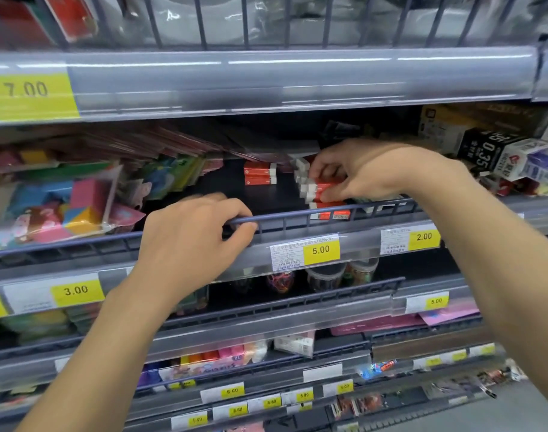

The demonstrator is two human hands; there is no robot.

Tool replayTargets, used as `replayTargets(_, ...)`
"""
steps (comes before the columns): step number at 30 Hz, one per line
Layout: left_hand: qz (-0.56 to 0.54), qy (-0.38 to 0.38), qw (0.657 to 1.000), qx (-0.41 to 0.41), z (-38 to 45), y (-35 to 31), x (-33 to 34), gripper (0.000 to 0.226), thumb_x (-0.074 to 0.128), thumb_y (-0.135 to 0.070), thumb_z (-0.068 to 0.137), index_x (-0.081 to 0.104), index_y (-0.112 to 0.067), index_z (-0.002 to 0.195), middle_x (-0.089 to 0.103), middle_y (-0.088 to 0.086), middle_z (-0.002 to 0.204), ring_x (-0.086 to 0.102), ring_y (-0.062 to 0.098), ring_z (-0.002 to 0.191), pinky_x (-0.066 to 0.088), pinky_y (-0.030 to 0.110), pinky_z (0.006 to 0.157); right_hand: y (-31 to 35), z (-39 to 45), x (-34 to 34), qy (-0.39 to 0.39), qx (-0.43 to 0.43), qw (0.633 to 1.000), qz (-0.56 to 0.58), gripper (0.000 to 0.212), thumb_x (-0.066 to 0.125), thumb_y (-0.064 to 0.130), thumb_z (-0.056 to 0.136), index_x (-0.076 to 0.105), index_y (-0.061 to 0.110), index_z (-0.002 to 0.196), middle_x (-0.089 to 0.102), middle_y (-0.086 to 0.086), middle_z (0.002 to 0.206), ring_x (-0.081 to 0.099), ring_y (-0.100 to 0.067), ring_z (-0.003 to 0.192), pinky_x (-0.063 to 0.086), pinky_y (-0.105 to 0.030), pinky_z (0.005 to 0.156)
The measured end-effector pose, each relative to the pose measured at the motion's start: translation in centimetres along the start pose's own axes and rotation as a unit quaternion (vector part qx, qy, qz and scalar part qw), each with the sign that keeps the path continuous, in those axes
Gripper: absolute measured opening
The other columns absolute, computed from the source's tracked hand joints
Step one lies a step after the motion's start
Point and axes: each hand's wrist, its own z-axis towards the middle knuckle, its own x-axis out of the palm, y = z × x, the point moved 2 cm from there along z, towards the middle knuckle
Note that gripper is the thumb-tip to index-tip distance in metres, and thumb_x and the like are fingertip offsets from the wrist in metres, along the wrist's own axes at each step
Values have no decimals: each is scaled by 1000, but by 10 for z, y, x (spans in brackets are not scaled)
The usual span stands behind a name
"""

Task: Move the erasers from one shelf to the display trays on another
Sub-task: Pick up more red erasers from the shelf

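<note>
The erasers (317, 190) are small white blocks in red-orange paper sleeves, white ends poking out to the left. A bunch of them sits on the dark shelf (204, 188) behind its low wire rail (297, 215), and the right hand (356, 173) curls its fingers and thumb around several, gripping them. A separate small stack of erasers (260, 173) lies farther back to the left, apart from the hand. The left hand (194, 241) hooks its fingers over the rail, holding it. Below the rail hang yellow price tags (321, 250), and colourful packets (63, 204) fill the shelf's left side.
</note>
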Motion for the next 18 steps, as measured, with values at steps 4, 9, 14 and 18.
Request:
replayTargets(4,-19,24,1000,-8,2,1,-2,14,56,-54,93,68,-46,94,62,-18,75,58,6,72,34,21,52,-3,1,3,-26,-4,1000,-1,39,73,38,85,63,35,122,65,11,112,62,-13,99,50,-24,87)
replayTargets(9,-200,86,975,-45,9,6,-6,41,55,-70,81,57,-48,116,65,-34,102,59,-11,96,46,23,73,-4,-7,2,-142,-34,979,140,32,76,26,84,67,37,112,69,13,102,65,-3,88,48,-7,73)
replayTargets(14,-429,34,890,-148,32,-15,-4,81,62,-79,69,47,-35,135,70,-28,108,63,-11,103,52,26,90,30,-14,12,-205,-140,897,366,30,74,7,88,71,16,116,77,-1,104,72,-11,94,58,-24,79)
replayTargets(18,-546,0,806,-230,49,-34,1,75,74,-69,68,50,-23,123,74,-5,109,74,12,99,63,44,85,62,-14,25,-242,-150,859,426,28,68,-1,87,71,8,113,78,-7,97,72,-15,84,61,-34,74)
